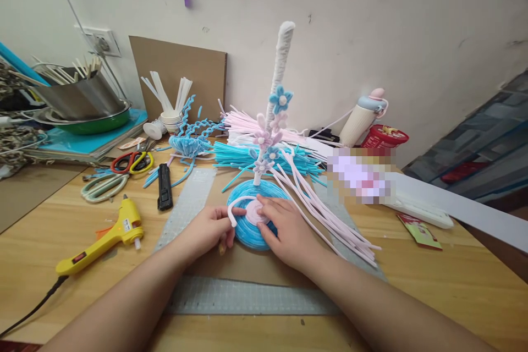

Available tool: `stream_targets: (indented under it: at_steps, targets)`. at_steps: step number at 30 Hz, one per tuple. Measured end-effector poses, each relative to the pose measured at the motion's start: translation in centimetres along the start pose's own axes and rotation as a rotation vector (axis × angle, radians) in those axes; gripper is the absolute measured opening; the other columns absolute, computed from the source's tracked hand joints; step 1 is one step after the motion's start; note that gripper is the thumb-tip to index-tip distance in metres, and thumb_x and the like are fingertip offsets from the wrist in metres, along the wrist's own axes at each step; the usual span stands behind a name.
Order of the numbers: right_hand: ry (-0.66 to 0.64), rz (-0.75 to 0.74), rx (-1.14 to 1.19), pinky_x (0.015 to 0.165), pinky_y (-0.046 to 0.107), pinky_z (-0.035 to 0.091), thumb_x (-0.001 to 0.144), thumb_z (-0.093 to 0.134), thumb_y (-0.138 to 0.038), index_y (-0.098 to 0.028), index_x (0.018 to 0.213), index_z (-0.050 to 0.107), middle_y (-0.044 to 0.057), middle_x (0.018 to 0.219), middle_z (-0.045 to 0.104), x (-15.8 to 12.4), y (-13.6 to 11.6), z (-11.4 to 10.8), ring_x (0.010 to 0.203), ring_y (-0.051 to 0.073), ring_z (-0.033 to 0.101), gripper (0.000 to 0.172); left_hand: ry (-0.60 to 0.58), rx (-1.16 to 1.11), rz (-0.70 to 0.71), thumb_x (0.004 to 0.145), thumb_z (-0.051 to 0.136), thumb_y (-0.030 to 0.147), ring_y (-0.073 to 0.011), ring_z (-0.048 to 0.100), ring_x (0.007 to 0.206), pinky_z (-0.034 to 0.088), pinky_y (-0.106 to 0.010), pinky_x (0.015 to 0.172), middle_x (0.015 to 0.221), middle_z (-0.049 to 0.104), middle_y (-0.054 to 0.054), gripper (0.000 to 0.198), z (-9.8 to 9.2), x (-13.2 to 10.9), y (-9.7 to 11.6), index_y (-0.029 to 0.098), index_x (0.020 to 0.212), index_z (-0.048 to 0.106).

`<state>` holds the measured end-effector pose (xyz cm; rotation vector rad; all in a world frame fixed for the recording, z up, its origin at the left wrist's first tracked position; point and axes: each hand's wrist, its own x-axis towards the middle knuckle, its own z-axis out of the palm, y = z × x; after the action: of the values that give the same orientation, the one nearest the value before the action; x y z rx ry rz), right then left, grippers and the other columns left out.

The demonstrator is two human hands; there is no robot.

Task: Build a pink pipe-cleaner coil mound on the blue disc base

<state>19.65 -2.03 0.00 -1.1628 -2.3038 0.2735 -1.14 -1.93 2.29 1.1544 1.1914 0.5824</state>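
A pale pink chenille stem is wound into a flat spiral coil, and its loose end curves out to the left. The coil lies on a round blue chenille-stem base. My right hand holds the coil, fingers on its top edge and thumb at its lower side. At the loose end is my left hand, its index finger reaching under the stem towards the coil and the other fingers curled. Behind the coil rises a white wrapped stalk with blue and pink flowers.
Pink chenille stems and a blue bundle lie around the base. A yellow glue gun, a black utility knife and scissors are at left. A cutting mat lies under cardboard. A bottle stands at back right.
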Motion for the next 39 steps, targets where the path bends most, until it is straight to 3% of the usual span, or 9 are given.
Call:
stream_targets:
  at_steps: [5, 10, 16, 21, 27, 30, 35, 39]
  targets:
    - [-0.114, -0.058, -0.007, 0.101, 0.047, 0.038, 0.088, 0.053, -0.021, -0.019, 0.112, 0.063, 0.008, 0.136, 0.057, 0.9, 0.1, -1.0, 0.119, 0.026, 0.053, 0.026, -0.017, -0.017, -0.027, 0.067, 0.056, 0.033, -0.0091, 0.045, 0.035, 0.026, -0.018, 0.037, 0.044, 0.057, 0.003, 0.063, -0.1, -0.3, 0.2, 0.005, 0.124, 0.055]
    - [-0.203, -0.086, 0.051, 0.098, 0.046, 0.04, 0.082, 0.059, -0.018, -0.02, 0.112, 0.062, 0.008, 0.124, 0.064, 2.4, 0.1, -2.2, 0.114, 0.026, 0.056, 0.03, -0.022, -0.03, -0.034, 0.068, 0.057, 0.033, -0.0094, 0.044, 0.035, 0.025, -0.017, 0.036, 0.044, 0.057, 0.003, 0.062, -0.1, -0.5, 0.4, 0.005, 0.123, 0.055]
    - [-0.185, -0.048, 0.178, 0.098, 0.045, 0.04, 0.078, 0.06, -0.016, -0.023, 0.123, 0.056, 0.008, 0.121, 0.063, 2.8, 0.6, -2.1, 0.114, 0.025, 0.055, 0.046, -0.039, -0.02, -0.033, 0.068, 0.053, 0.026, -0.0106, 0.045, 0.037, 0.035, -0.019, 0.039, 0.043, 0.056, 0.004, 0.058, -0.2, -0.4, 0.0, 0.009, 0.123, 0.056]
    - [-0.2, -0.028, 0.244, 0.099, 0.044, 0.04, 0.078, 0.058, -0.014, -0.025, 0.124, 0.055, 0.007, 0.122, 0.062, 2.7, 0.6, -1.8, 0.115, 0.025, 0.054, 0.047, -0.074, 0.038, -0.025, 0.065, 0.048, 0.02, -0.0107, 0.046, 0.039, 0.04, -0.02, 0.041, 0.045, 0.056, 0.004, 0.058, -0.5, -0.5, -0.4, 0.012, 0.122, 0.058]
    - [-0.207, -0.115, 0.248, 0.1, 0.043, 0.036, 0.072, 0.05, -0.005, -0.024, 0.123, 0.054, 0.003, 0.125, 0.061, 2.9, 0.4, -1.2, 0.116, 0.023, 0.052, 0.055, -0.081, 0.166, 0.0, 0.067, 0.045, 0.019, -0.0111, 0.048, 0.042, 0.042, -0.02, 0.044, 0.049, 0.057, 0.005, 0.06, -0.5, -1.0, -0.1, 0.013, 0.126, 0.053]
    - [-0.202, -0.143, 0.253, 0.099, 0.042, 0.036, 0.072, 0.049, -0.004, -0.025, 0.118, 0.057, 0.002, 0.122, 0.063, 2.8, 0.5, -1.1, 0.113, 0.022, 0.053, 0.051, -0.084, 0.128, -0.02, 0.065, 0.045, 0.02, -0.0107, 0.048, 0.041, 0.037, -0.019, 0.042, 0.05, 0.058, 0.005, 0.062, -0.4, -1.1, 0.1, 0.013, 0.127, 0.051]
    - [-0.187, -0.2, 0.186, 0.1, 0.043, 0.036, 0.079, 0.049, -0.007, -0.027, 0.113, 0.062, 0.002, 0.126, 0.06, 2.5, 0.9, -0.9, 0.115, 0.022, 0.052, 0.042, -0.1, 0.022, -0.065, 0.066, 0.047, 0.025, -0.0093, 0.049, 0.037, 0.019, -0.017, 0.037, 0.052, 0.06, 0.003, 0.057, -0.3, -1.1, 0.7, 0.012, 0.121, 0.051]
    - [-0.181, -0.22, 0.145, 0.1, 0.043, 0.038, 0.078, 0.049, -0.007, -0.027, 0.111, 0.064, 0.003, 0.127, 0.059, 2.5, 0.8, -0.8, 0.115, 0.023, 0.052, 0.041, -0.095, 0.001, -0.04, 0.067, 0.048, 0.027, -0.0091, 0.048, 0.037, 0.019, -0.018, 0.037, 0.052, 0.059, 0.002, 0.049, -0.3, -1.0, 0.6, 0.012, 0.113, 0.054]
